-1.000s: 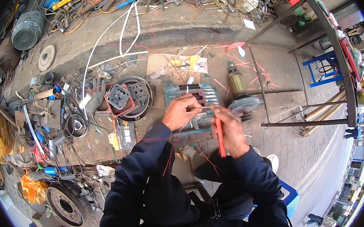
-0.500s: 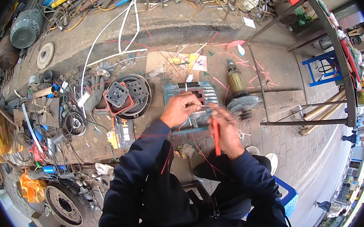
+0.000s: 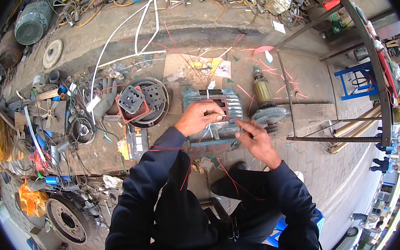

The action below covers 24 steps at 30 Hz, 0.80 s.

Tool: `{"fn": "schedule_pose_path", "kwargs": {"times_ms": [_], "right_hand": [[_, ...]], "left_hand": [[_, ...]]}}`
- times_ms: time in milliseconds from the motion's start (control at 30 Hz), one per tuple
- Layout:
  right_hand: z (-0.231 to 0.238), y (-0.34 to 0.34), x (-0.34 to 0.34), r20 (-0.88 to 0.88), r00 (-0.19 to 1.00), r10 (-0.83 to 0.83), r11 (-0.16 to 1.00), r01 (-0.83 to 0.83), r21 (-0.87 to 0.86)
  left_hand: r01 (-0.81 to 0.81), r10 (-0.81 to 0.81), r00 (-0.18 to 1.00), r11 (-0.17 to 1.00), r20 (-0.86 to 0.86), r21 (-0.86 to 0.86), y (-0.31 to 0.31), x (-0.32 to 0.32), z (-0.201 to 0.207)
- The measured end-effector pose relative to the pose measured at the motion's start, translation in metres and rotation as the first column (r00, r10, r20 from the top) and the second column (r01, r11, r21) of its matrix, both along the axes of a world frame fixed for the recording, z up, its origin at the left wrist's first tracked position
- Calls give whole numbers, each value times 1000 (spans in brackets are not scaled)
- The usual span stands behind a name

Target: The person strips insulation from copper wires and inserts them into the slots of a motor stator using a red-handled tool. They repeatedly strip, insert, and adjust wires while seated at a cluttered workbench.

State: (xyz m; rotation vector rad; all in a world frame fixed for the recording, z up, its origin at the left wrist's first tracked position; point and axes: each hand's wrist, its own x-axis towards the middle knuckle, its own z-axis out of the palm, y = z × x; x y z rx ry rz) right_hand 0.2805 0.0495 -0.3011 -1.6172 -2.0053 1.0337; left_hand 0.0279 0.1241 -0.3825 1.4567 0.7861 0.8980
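A blue-grey electric motor (image 3: 215, 95) lies in front of me, with a reddish-brown rectangular opening (image 3: 220, 106) on top. Over that opening my left hand (image 3: 199, 119) is closed in a pinch on a thin wire, its end mostly hidden by the fingers. Pale wires (image 3: 207, 134) run below this hand against the motor. Just to the right, my right hand (image 3: 257, 141) hovers at the motor's edge, thumb and forefinger apart and the other fingers curled. Nothing shows between its fingertips. Red wires (image 3: 233, 179) trail across my legs and left sleeve.
A wound motor rotor (image 3: 263, 92) lies to the right beside red scraps. At left stand a round black housing (image 3: 163, 107), a red-rimmed box (image 3: 132, 101) and a dark glove (image 3: 106, 101). Tools and scrap crowd the far ledge. A metal frame (image 3: 382, 84) rises at right.
The red-handled tool that was in my right hand no longer shows. My right hand has moved slightly right and away from the left, which stays over the opening.
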Motion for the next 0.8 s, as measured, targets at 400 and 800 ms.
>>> {"fn": "schedule_pose_path", "kwargs": {"times_ms": [400,800], "right_hand": [[-11,25,-32,104,988,115,985,-127,115],[9,29,-14,421,845,330,777,-496,387]], "left_hand": [[-5,6,1000,999,-20,44,1,-2,1],[66,-64,997,996,-35,63,2,-4,5]]}}
